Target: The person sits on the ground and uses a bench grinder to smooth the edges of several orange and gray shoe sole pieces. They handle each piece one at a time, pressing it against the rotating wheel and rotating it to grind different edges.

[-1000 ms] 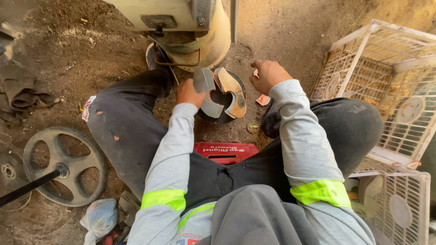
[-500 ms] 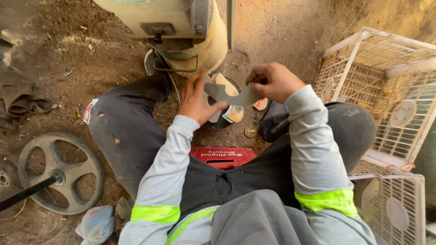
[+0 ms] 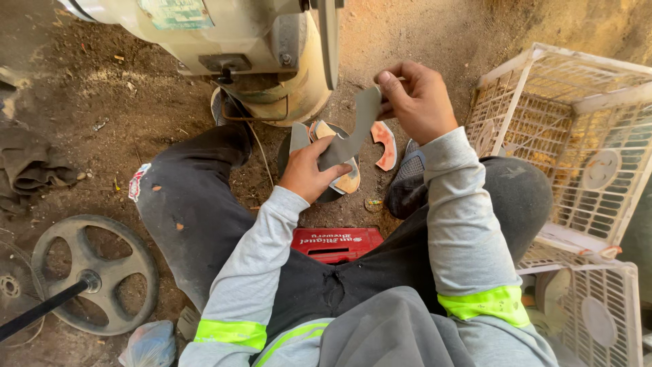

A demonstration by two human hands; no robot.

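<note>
Grey metal blade (image 3: 350, 136) now higher, right hand (image 3: 415, 100) raised (left hand (image 3: 309, 173) lower).

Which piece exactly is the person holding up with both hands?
Start at the big cream machine on the dirt. Just below it, left hand and right hand grip a bent grey strip. Unlike the orange-edged curved pieces beneath, it is plain grey.

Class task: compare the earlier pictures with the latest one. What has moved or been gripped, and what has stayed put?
The right hand rose and now pinches the upper end of the grey curved fan-blade piece, lifted and tilted upward. The left hand kept hold of its lower end. The red plastic crate and spoked metal wheel stayed put.
</note>
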